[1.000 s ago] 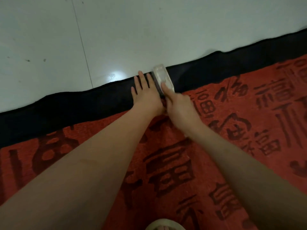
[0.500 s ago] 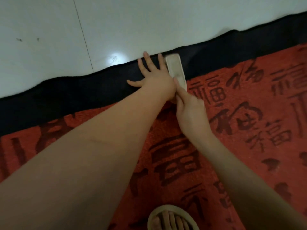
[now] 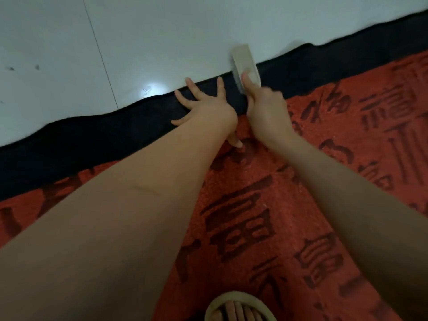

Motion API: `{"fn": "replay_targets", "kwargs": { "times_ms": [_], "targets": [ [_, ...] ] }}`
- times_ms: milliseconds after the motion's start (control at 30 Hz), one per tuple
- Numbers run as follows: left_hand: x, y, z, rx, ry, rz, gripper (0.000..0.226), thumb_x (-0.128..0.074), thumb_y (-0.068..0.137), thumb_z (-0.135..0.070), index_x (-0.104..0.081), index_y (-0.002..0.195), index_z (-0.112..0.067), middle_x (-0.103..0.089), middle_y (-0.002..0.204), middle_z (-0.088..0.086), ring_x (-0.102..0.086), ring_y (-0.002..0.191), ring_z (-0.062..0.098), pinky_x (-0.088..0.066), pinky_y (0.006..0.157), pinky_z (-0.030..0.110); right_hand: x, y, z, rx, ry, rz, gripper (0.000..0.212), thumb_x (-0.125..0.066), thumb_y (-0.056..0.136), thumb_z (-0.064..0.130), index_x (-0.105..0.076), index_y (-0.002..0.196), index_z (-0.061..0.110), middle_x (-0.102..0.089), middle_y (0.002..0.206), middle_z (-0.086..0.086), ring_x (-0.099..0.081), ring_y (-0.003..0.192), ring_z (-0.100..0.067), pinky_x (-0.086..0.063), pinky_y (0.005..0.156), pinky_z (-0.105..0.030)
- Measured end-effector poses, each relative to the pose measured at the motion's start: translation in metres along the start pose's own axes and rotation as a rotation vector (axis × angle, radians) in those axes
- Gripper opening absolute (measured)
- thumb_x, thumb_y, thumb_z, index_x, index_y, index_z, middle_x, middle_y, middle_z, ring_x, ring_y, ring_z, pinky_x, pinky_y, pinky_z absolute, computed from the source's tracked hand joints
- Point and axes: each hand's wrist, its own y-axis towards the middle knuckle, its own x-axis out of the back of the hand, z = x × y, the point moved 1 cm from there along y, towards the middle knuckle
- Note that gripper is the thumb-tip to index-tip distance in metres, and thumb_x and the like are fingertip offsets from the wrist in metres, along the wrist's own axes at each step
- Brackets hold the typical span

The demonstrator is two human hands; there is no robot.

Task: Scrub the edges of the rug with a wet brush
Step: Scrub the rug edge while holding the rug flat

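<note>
Brush (image 3: 245,62) | gripped by right hand (image 3: 266,110) fingers | left hand (image 3: 208,107) splayed flat on rug (image 3: 301,72) border

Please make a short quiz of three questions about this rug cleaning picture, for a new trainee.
1. True or false: the right hand grips the brush.
2. The left hand presses on: A) the black border B) the white floor C) the sandal.
3. Fill in: the far end of the brush reaches past the rug edge onto the ____.

Key: 1 true; 2 A; 3 floor.
</note>
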Motion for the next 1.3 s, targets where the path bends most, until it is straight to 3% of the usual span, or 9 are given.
{"fn": "replay_targets", "kwargs": {
  "times_ms": [133, 200, 333, 500, 700, 867, 1033, 1200, 1300],
  "targets": [
    [-0.001, 0.003, -0.001, 0.007, -0.005, 0.018, 0.162, -0.089, 0.044, -0.062, 0.04, 0.138, -0.041, 0.029, 0.152, 0.032, 0.029, 0.138, 0.053, -0.007, 0.106, 0.078, -0.005, -0.053, -0.005, 0.016, 0.102, -0.05, 0.048, -0.042, 0.097, 0.01, -0.045, 0.143, 0.026, -0.064, 0.085, -0.024, -0.061, 0.076, -0.042, -0.046, 0.065, -0.046],
    [-0.002, 0.007, -0.003, 0.007, 0.009, 0.033, 0.162, -0.091, 0.046, -0.059, 0.041, 0.139, -0.04, 0.023, 0.154, 0.031, 0.028, 0.137, 0.055, -0.007, 0.105, 0.079, -0.002, -0.075, -0.012, 0.047, 0.148, 0.013, 0.048, -0.042, 0.098, 0.011, -0.046, 0.143, 0.026, -0.065, 0.081, -0.025, -0.061, 0.07, -0.042, -0.048, 0.065, -0.049],
    [0.005, 0.005, -0.01, 0.049, -0.002, 0.049, 0.163, -0.092, 0.045, -0.056, 0.042, 0.137, -0.04, 0.029, 0.153, 0.028, 0.026, 0.137, 0.056, -0.01, 0.104, 0.079, 0.005, 0.014, -0.016, 0.036, 0.044, 0.0, 0.044, -0.041, 0.098, 0.011, -0.049, 0.14, 0.022, -0.064, 0.095, -0.027, -0.061, 0.087, -0.043, -0.05, 0.074, -0.049],
    [0.004, 0.003, -0.006, 0.035, 0.001, 0.045, 0.163, -0.091, 0.045, -0.057, 0.041, 0.139, -0.04, 0.023, 0.156, 0.028, 0.026, 0.138, 0.055, -0.009, 0.105, 0.078, 0.007, -0.072, -0.024, 0.001, 0.183, -0.036, 0.046, -0.044, 0.098, 0.009, -0.047, 0.142, 0.023, -0.065, 0.078, -0.023, -0.06, 0.067, -0.039, -0.05, 0.065, -0.048],
    [0.006, -0.004, -0.008, 0.033, -0.027, 0.046, 0.162, -0.091, 0.045, -0.057, 0.04, 0.139, -0.04, 0.027, 0.154, 0.028, 0.024, 0.137, 0.057, -0.011, 0.104, 0.079, 0.009, 0.012, -0.024, 0.032, 0.102, -0.051, 0.043, -0.041, 0.099, 0.013, -0.05, 0.14, 0.019, -0.064, 0.091, -0.028, -0.062, 0.081, -0.044, -0.049, 0.073, -0.052],
    [0.011, -0.018, -0.003, 0.004, -0.08, 0.029, 0.153, -0.091, 0.055, -0.049, 0.033, 0.144, -0.043, 0.041, 0.148, 0.027, 0.016, 0.139, 0.059, -0.009, 0.105, 0.076, 0.008, -0.088, -0.013, -0.001, 0.24, 0.013, 0.045, -0.045, 0.098, 0.009, -0.05, 0.14, 0.022, -0.065, 0.077, -0.024, -0.054, 0.06, -0.03, -0.047, 0.062, -0.046],
    [0.005, -0.023, 0.004, -0.013, -0.087, -0.014, 0.146, -0.087, 0.06, -0.053, 0.032, 0.144, -0.042, 0.041, 0.149, 0.023, 0.017, 0.139, 0.058, -0.006, 0.106, 0.077, -0.003, 0.017, 0.005, 0.08, 0.128, 0.021, 0.041, -0.041, 0.099, 0.012, -0.052, 0.139, 0.019, -0.065, 0.095, -0.026, -0.062, 0.087, -0.042, -0.048, 0.075, -0.049],
    [-0.006, -0.022, 0.016, -0.046, -0.171, -0.086, 0.12, -0.073, 0.085, -0.035, 0.028, 0.149, -0.032, 0.04, 0.153, 0.012, 0.026, 0.14, 0.05, -0.002, 0.103, 0.079, -0.01, -0.097, 0.014, 0.051, 0.306, 0.065, 0.047, -0.04, 0.1, 0.012, -0.044, 0.144, 0.029, -0.065, 0.078, -0.022, -0.059, 0.065, -0.038, -0.05, 0.064, -0.05],
    [-0.013, -0.016, 0.022, -0.057, -0.2, -0.128, 0.114, -0.068, 0.088, -0.033, 0.026, 0.151, -0.024, 0.039, 0.154, 0.005, 0.029, 0.141, 0.044, 0.002, 0.105, 0.077, -0.019, -0.053, 0.019, 0.074, 0.226, 0.035, 0.044, -0.042, 0.099, 0.011, -0.048, 0.141, 0.024, -0.068, 0.092, -0.024, -0.064, 0.079, -0.038, -0.05, 0.072, -0.047]
  ]
}}
